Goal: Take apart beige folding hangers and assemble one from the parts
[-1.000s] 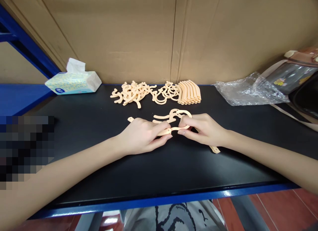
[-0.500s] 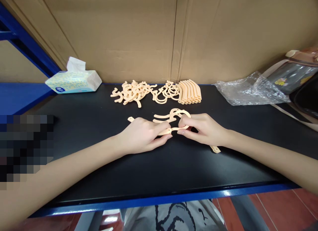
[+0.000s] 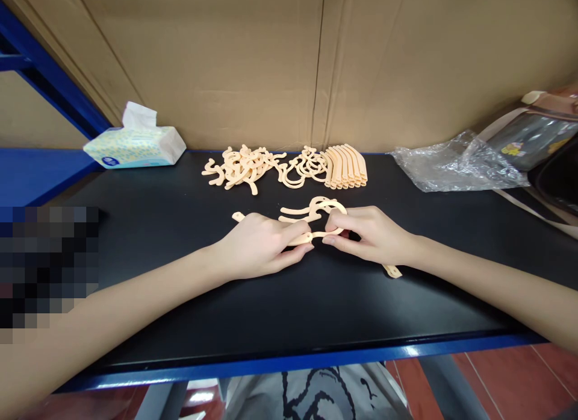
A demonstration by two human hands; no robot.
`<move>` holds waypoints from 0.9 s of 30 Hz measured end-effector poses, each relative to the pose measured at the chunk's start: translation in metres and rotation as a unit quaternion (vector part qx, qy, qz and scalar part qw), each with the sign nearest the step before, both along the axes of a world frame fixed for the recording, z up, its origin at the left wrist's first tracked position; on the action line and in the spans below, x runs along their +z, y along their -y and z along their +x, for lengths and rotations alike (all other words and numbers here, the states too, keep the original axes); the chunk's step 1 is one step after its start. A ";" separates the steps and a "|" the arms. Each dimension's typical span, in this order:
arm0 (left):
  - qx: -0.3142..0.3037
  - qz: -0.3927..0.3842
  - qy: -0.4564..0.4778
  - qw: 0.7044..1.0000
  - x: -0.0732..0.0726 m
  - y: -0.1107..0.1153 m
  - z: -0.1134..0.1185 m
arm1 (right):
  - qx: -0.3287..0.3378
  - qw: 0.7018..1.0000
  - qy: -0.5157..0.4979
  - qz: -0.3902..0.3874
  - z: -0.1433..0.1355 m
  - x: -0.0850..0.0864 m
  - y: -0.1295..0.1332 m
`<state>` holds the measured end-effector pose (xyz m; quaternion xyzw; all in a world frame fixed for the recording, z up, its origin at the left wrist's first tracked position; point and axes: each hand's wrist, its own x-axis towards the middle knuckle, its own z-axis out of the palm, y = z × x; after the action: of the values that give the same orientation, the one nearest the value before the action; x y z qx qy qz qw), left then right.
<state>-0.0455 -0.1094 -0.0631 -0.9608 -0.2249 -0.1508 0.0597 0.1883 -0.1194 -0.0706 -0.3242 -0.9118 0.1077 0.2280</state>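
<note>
Nearest, at six o'clock, runs the blue rim [image 3: 280, 367] of the black table [image 3: 280, 314]. Between three and four o'clock from where the hands meet, a peach bar end [image 3: 392, 272] pokes out from below the right wrist. At the centre, the left hand [image 3: 257, 245] grips a peach bar [image 3: 299, 238] between thumb and fingers, its holed end pointing to three o'clock and meeting a peach hook [image 3: 318, 234]. The right hand [image 3: 372, 233] pinches that hook, whose curve arches toward twelve. Just beyond, loose pieces [image 3: 300, 219] lie at twelve. Farther back sit a heap of thick hooks [image 3: 246, 169] toward half past ten, a tangle of thin hooks [image 3: 294, 185] at twelve and stacked bars [image 3: 346, 167] at one. A tissue pack [image 3: 135, 149] stands at ten; clear plastic [image 3: 451, 167] lies at two.
</note>
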 end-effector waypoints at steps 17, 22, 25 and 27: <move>0.007 -0.009 -0.013 1.000 0.001 0.000 0.000 | 0.003 1.000 0.002 0.002 0.000 -0.001 -0.001; 0.007 -0.010 -0.011 1.000 0.001 0.000 0.001 | 0.002 1.000 0.004 0.007 0.001 -0.001 -0.001; 0.005 -0.011 -0.011 1.000 0.001 0.000 0.001 | 0.003 1.000 0.004 0.007 0.001 -0.002 -0.001; 0.005 -0.013 -0.014 1.000 0.001 0.000 0.001 | 0.003 1.000 0.004 0.007 0.001 -0.002 -0.001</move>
<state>-0.0448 -0.1099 -0.0622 -0.9622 -0.2311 -0.1344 0.0508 0.1891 -0.1180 -0.0728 -0.3202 -0.9145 0.1005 0.2262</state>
